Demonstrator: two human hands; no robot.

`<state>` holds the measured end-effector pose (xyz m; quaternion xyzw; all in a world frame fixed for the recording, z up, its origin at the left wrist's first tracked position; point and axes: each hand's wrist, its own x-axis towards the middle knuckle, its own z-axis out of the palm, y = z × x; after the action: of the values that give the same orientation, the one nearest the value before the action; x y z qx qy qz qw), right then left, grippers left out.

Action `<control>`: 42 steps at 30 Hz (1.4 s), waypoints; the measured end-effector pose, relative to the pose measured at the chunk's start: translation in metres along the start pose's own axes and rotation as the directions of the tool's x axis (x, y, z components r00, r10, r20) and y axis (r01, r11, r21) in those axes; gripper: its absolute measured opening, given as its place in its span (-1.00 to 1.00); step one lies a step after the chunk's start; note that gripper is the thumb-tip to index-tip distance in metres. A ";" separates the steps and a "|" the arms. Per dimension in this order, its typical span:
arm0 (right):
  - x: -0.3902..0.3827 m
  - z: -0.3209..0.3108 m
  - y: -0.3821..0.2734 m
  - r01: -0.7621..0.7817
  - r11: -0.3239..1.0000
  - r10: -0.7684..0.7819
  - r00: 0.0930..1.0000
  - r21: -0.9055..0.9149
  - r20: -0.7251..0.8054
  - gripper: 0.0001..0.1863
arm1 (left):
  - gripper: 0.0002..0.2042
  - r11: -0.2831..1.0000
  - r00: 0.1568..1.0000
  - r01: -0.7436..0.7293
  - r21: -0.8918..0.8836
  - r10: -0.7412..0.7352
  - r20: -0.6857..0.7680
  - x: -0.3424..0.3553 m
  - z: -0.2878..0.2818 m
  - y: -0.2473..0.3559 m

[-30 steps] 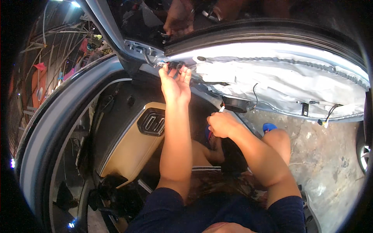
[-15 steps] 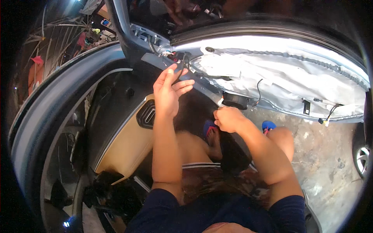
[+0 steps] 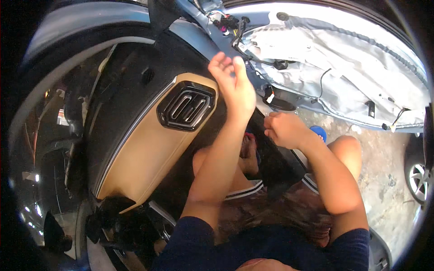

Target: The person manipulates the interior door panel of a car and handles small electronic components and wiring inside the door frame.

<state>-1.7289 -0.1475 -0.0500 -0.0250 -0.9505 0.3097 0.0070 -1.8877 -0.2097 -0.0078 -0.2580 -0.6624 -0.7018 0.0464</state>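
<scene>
My left hand (image 3: 236,88) hovers between the dashboard and the car door, its thumb raised and its fingers loosely bent apart. Nothing shows in it. Just beyond its fingertips, a black wiring harness (image 3: 239,38) hangs at the hinge side of the door. My right hand (image 3: 288,130) is closed, knuckles up, near the lower edge of the door; whatever its fingers hold is hidden. Close above it lies a dark round door speaker (image 3: 280,105), with a small white connector (image 3: 270,97) beside it. The opened door's inner side is covered by a silvery-white liner (image 3: 343,63).
A tan and black dashboard (image 3: 140,158) with a glossy black air vent (image 3: 186,106) stands on my left. Loose cable ends (image 3: 393,125) hang from the door's far lower corner. Concrete floor (image 3: 379,176) and another car's wheel (image 3: 417,180) are at right.
My view has tilted down and left, bringing more of the dashboard in. The left hand has come away from the cable by the hinge. My right hand stays low by the speaker.
</scene>
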 end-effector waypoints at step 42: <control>0.140 -0.149 -0.063 0.083 0.994 -0.107 0.599 -0.071 -0.794 -0.76 | -0.82 0.743 0.922 -0.223 -0.631 -0.048 -0.383 0.065 0.041 0.024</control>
<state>-1.8669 -0.1031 0.1072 -0.1096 -0.8521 0.2527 0.4450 -1.9213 -0.1555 0.0408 -0.1501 -0.3350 -0.9235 0.1110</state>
